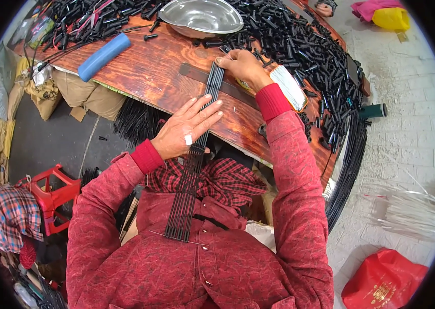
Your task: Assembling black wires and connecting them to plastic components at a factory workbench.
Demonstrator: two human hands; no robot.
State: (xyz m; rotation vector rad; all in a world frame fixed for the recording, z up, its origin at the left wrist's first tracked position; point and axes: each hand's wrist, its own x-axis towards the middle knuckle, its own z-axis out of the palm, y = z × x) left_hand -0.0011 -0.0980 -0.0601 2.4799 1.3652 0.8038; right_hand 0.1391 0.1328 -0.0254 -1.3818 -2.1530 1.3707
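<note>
A flat bundle of thin black rods [181, 195] runs from the tabletop down against the front of my red jacket. Near its lower end, a thin wire crosses the rods, which fan slightly apart there. My left hand [186, 126] lies across the bundle's middle, fingers stretched out and a white patch on its back. The thumb shows partly on the other side of the rods. At the far end, my right hand [243, 67] is closed, pinching the rod tips between thumb and fingers. Beneath the bundle, a dark flat bar [233, 91] lies on the wooden table [145, 77].
Heaps of black plastic pieces [299, 41] cover the table's back and right. A steel bowl [202, 18] stands at the back, a blue cylinder [104, 56] at left. Beside my right wrist lies a white-topped, orange-rimmed object [288, 86]. A red stool [52, 193] stands lower left.
</note>
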